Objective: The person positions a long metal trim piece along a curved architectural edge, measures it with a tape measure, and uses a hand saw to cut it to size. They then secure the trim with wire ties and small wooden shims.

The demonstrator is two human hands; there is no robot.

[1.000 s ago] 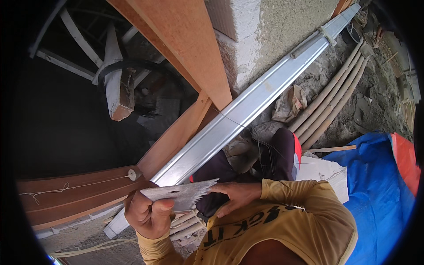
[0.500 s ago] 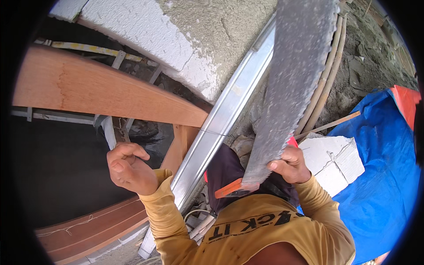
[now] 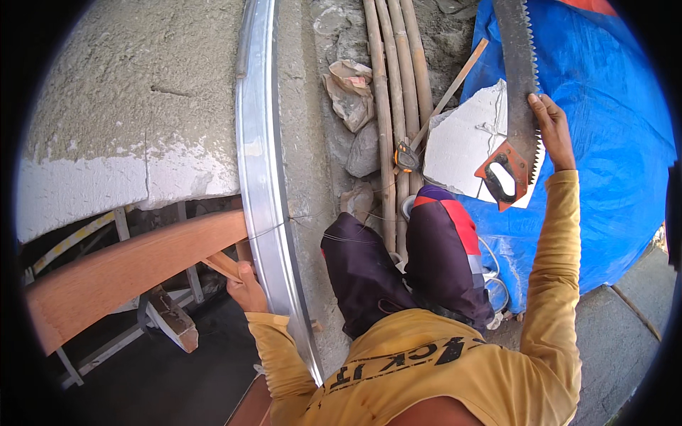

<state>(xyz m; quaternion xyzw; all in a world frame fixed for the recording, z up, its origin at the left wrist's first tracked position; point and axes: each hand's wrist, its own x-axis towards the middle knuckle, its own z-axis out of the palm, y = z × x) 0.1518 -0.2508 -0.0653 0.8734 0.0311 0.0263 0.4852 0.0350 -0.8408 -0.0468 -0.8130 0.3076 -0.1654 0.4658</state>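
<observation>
My right hand (image 3: 554,131) pinches a hand saw (image 3: 524,64) by the toothed edge of its blade, a little above the handle. The saw's orange and black handle (image 3: 506,175) points down, in front of a broken white block (image 3: 462,145); its blade runs up out of view. My left hand (image 3: 246,290) is closed around the edge of a reddish-brown wooden frame (image 3: 142,263), near a short wooden piece (image 3: 226,265). Right beside it runs a long shiny metal channel (image 3: 259,149), with a thin wire crossing it. Some left fingers are hidden.
A blue tarp (image 3: 611,192) covers the right side. Several bamboo poles (image 3: 387,121) lie ahead, with a tape measure (image 3: 406,157) on them, near stones (image 3: 364,150). At the left are a rough concrete-coated block wall (image 3: 142,85) and a dark opening (image 3: 185,380).
The view has swung to the right. My right hand has carried the saw right, over the block and tarp. My left hand has gone from empty air to the wooden frame.
</observation>
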